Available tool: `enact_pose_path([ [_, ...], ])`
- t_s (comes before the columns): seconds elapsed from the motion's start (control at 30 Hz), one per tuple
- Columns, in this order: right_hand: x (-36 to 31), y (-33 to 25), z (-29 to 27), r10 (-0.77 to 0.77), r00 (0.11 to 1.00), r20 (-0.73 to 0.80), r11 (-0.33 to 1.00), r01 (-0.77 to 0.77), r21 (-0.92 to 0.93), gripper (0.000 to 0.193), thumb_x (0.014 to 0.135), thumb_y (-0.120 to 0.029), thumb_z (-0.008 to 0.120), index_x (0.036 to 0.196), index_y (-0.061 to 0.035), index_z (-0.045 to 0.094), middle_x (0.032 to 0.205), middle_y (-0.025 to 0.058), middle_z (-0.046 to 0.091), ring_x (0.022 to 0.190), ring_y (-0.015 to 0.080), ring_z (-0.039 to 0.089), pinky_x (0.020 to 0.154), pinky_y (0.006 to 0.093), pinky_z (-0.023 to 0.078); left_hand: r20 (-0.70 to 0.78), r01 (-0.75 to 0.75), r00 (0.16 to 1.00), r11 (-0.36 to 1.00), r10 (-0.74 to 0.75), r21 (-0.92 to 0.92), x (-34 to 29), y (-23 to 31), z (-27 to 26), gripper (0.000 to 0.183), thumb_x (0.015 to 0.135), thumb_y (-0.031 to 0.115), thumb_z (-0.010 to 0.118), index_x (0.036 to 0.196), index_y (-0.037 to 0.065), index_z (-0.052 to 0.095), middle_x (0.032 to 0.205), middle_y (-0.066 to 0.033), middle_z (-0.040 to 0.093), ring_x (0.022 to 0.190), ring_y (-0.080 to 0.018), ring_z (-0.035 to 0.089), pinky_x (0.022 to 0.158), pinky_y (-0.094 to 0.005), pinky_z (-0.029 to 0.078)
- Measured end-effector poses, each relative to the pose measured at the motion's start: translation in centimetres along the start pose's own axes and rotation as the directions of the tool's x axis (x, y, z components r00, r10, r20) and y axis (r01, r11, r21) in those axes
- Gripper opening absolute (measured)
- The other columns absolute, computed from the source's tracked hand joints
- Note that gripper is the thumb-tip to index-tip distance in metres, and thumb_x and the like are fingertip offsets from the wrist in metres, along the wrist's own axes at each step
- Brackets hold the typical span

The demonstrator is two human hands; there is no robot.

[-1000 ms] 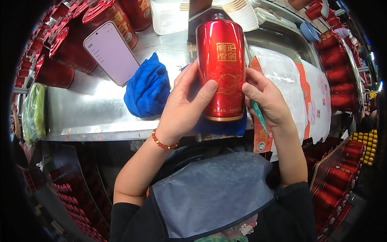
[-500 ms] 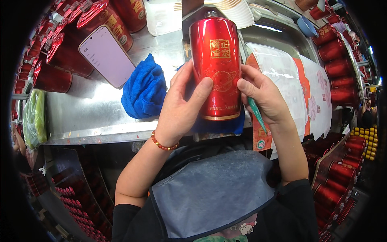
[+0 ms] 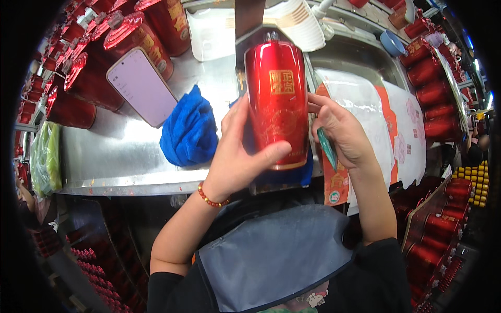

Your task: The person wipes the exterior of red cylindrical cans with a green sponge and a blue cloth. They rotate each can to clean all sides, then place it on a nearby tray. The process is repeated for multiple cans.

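Observation:
A glossy red bottle [image 3: 277, 117] with a gold square emblem, a gold base rim and a narrow neck stands out before me. My left hand [image 3: 241, 146] wraps its left side, thumb across the lower front. At the bottle's right side is my right hand [image 3: 339, 128], its fingertips reaching behind the body, so whether they touch it is hidden. That hand grips a slim green pointed tool [image 3: 327, 148], tip down; its exact kind cannot be made out. Under the bottle's base, a blue cloth pad [image 3: 284, 177] shows at the table edge. A crumpled blue cloth [image 3: 189, 130] lies left of my left hand.
A phone [image 3: 142, 86] leans against several red bottles [image 3: 138, 41] on the metal table [image 3: 109, 167]. White trays [image 3: 211, 31] are at the back. Printed sheets [image 3: 365, 120] cover the right side. Racks of red bottles [image 3: 441, 104] stand at right; a yellow-green plastic bag [image 3: 46, 156] hangs left.
The bottle has turned slightly, its emblem shifting, and sits a little lower in view. My left thumb has slid further across it; my right thumb has come off its front.

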State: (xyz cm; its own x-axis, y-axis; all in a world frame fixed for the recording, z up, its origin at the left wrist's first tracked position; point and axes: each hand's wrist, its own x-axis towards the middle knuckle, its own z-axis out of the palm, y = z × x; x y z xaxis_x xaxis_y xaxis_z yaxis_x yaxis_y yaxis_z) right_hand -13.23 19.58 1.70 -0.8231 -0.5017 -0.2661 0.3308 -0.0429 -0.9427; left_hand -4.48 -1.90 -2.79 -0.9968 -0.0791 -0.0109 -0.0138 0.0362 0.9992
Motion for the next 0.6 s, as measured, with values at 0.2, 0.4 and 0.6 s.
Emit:
enact_pose_path([
  [0.2, 2.0, -3.1, -4.2, -0.180, 0.972, -0.153, 0.978, 0.194, 0.078, 0.042, 0.109, -0.026, 0.054, 0.138, 0.0043, 0.057, 0.122, 0.0094, 0.069, 0.106, 0.0103, 0.067, 0.091, 0.0253, 0.054, 0.062, -0.058, 0.997, 0.993, 0.051, 0.106, 0.2, 0.8, -0.3, 0.110, 0.077, 0.045, 0.087, 0.160, 0.002, 0.027, 0.156, -0.0257, 0.035, 0.146, -0.0391, 0.030, 0.122, -0.0487, 0.025],
  [0.4, 0.0, -7.5, 2.9, -0.166, 0.967, 0.191, 0.912, 0.225, -0.342, 0.037, 0.087, -0.003, 0.076, 0.123, -0.0009, 0.068, 0.108, 0.0045, 0.072, 0.101, 0.0114, 0.068, 0.092, 0.0264, 0.053, 0.034, -0.054, 0.998, 0.985, 0.049, 0.164, -0.2, 0.8, -0.2, 0.111, 0.077, 0.045, 0.087, 0.160, 0.002, 0.026, 0.157, -0.0261, 0.033, 0.147, -0.0389, 0.029, 0.122, -0.0486, 0.025],
  [0.6, 5.3, -10.7, 2.2, -0.606, 0.767, 0.210, 0.322, 0.478, -0.817, 0.033, 0.084, -0.013, 0.081, 0.114, -0.0004, 0.074, 0.102, 0.0068, 0.075, 0.087, 0.0130, 0.070, 0.078, 0.0255, 0.056, 0.022, -0.088, 0.996, 0.966, 0.085, 0.244, -0.1, 1.1, 0.0, 0.111, 0.077, 0.044, 0.088, 0.160, 0.003, 0.027, 0.157, -0.0245, 0.035, 0.147, -0.0381, 0.028, 0.122, -0.0476, 0.026],
])
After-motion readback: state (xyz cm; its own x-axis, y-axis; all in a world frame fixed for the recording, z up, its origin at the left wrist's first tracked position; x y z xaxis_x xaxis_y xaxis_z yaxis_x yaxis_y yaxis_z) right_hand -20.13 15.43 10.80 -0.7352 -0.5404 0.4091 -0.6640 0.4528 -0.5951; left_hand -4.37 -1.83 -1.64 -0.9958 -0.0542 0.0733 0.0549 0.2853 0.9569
